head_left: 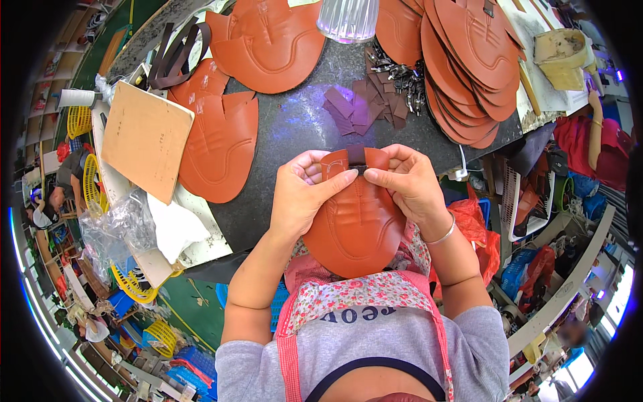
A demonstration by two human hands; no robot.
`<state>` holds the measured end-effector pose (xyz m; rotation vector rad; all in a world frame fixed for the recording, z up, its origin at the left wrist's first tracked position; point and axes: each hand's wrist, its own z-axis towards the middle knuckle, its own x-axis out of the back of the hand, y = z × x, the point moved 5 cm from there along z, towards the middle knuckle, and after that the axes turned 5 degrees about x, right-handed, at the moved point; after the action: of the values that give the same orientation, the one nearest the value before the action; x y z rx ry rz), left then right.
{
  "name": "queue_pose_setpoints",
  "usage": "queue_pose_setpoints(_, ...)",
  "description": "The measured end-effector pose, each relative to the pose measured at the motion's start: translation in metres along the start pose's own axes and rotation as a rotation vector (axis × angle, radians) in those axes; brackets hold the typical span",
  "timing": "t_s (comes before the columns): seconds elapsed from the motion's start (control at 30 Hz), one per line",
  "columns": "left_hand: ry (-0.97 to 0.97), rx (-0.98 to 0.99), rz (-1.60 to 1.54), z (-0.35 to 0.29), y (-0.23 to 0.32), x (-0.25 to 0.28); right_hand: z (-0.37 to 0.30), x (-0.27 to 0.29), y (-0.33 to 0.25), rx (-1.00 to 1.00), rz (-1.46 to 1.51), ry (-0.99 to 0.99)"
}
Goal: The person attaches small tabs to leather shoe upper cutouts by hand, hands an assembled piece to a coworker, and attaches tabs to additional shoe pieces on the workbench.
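Note:
A reddish-brown leather shoe upper (355, 231) is held between my two hands at the near edge of the dark worktable (288, 120). My left hand (301, 187) grips its upper left side, thumb pressed on the front. On the other side my right hand (414, 184) pinches it in the same way. Both thumbs meet near a short dark strap (356, 156) at the top middle, beside what looks like a small metal buckle. The fingers behind the leather are partly hidden.
Stacked uppers (462, 74) lie at the far right, beside metal buckles (405, 80) and cut strap pieces (355, 107). More uppers (218, 144) and dark strips (177, 57) are at left, near a tan board (147, 137). A ribbed clear lamp (348, 19) stands at the back.

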<state>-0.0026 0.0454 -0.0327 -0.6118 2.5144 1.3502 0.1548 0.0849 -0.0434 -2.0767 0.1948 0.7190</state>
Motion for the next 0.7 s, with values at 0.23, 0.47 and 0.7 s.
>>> queue_pose_setpoints(0.23,-0.034,0.049,0.007,0.0036,-0.0009,-0.0019,0.0046,0.0020,0.0003,0.050,-0.070,0.016)
queue_pose_setpoints(0.47,-0.101,0.064,0.024,0.0014,-0.0046,0.0002,0.0019,0.0005,0.0042,0.037,-0.083,-0.017)
queue_pose_setpoints(0.7,0.009,-0.158,0.304,-0.0035,-0.0024,0.0012,-0.0016,0.0023,0.0037,0.130,-0.247,0.014)
